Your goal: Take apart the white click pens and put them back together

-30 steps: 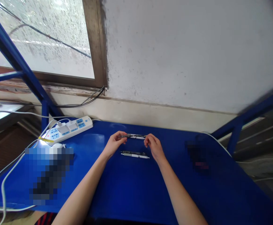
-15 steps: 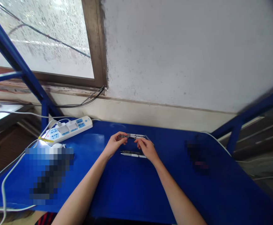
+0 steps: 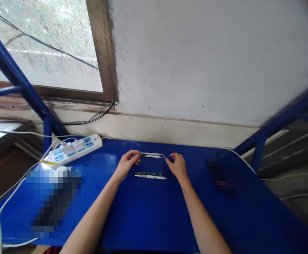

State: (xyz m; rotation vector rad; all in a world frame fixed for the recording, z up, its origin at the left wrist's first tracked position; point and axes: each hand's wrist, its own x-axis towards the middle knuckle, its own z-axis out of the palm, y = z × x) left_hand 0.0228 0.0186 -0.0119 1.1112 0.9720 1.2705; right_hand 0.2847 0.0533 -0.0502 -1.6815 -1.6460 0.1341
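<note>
Change: half a second ago the right hand (image 3: 177,165) was on the upper pen (image 3: 149,155); now it sits off the pen's end, at the pen's 3 o'clock.
Left hand: the left hand (image 3: 126,165) pinches the pen's left tip between thumb and fingers.
Right hand: fingers half curled, with a thin dark sliver at their tips; I cannot tell if it is gripped.
Upper pen: level, just above the counter (image 3: 148,215), between both hands.
Around: the lower pen (image 3: 150,175) lies flat at the upper pen's 6 o'clock, and the power strip (image 3: 73,150) at 9 o'clock.
</note>
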